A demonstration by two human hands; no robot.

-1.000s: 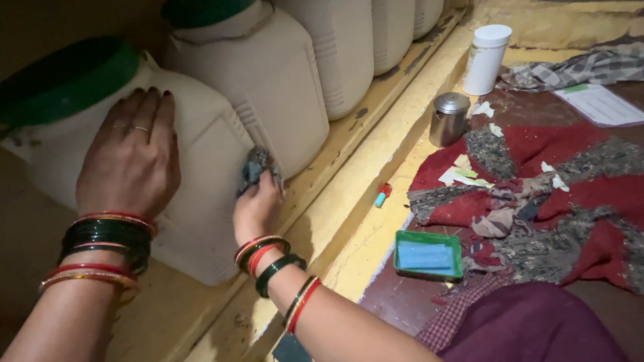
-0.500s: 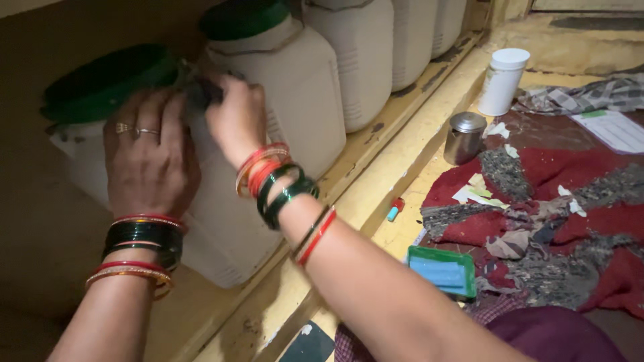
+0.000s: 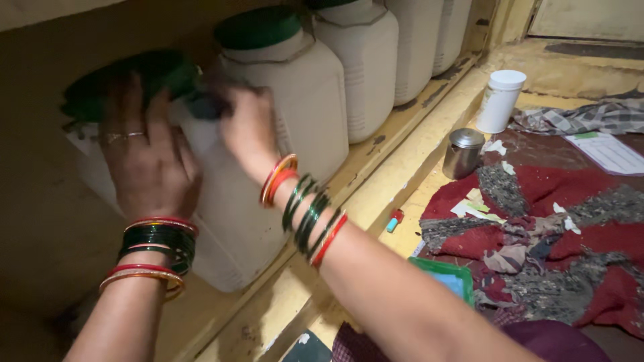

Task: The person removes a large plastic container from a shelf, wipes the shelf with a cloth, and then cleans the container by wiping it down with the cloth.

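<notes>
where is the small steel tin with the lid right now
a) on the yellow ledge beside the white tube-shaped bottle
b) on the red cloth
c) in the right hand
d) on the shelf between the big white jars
a: the small lidded steel tin stands on the yellow painted ledge, just below the white tube-shaped plastic bottle, apart from the red patterned cloth and both hands.

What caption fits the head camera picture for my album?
Left hand steadies a white green-lidded jar while right hand presses a dark cloth against it.
</notes>
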